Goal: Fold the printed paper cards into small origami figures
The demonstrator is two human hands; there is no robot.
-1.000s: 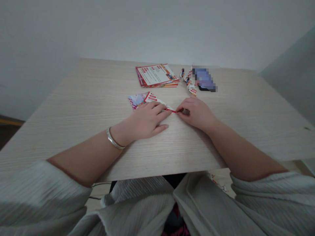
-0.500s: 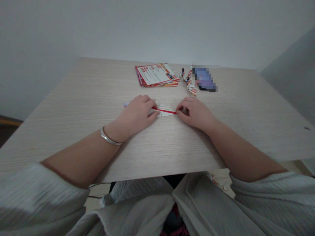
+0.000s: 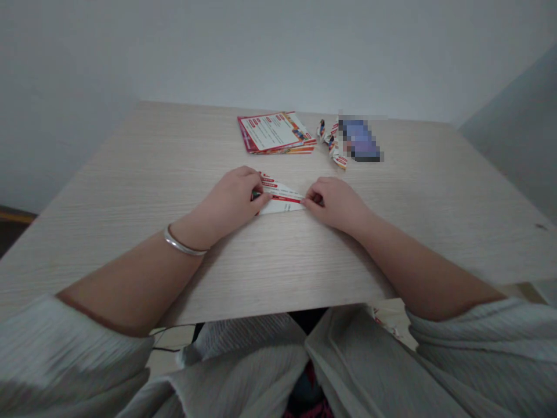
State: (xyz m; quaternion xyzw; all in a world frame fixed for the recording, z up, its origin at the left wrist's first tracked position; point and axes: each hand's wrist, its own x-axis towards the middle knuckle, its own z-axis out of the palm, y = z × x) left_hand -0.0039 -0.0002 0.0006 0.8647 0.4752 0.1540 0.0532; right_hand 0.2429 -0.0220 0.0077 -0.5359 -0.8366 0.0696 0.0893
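A folded sheet of printed paper (image 3: pixel 284 196), white with red edges and red labels, lies on the table between my hands. It tapers to a narrow point at its right end. My left hand (image 3: pixel 238 194) is closed on the wide left end, its thumb and fingers pinching the fold and hiding part of the sheet. At the narrow tip, my right hand (image 3: pixel 333 200) pinches the paper between thumb and curled fingers. A silver bangle (image 3: pixel 185 244) circles my left wrist.
Behind my hands lies a stack of printed leaflets (image 3: pixel 276 132). To its right are several folded, twisted paper pieces (image 3: pixel 333 145), beside a blurred-out phone-like object (image 3: pixel 360 139). The pale wooden table (image 3: pixel 143 174) meets a wall at the back.
My left hand has slid left along the paper, so more of its printed surface shows. My right hand has shifted slightly left and still pinches the tip.
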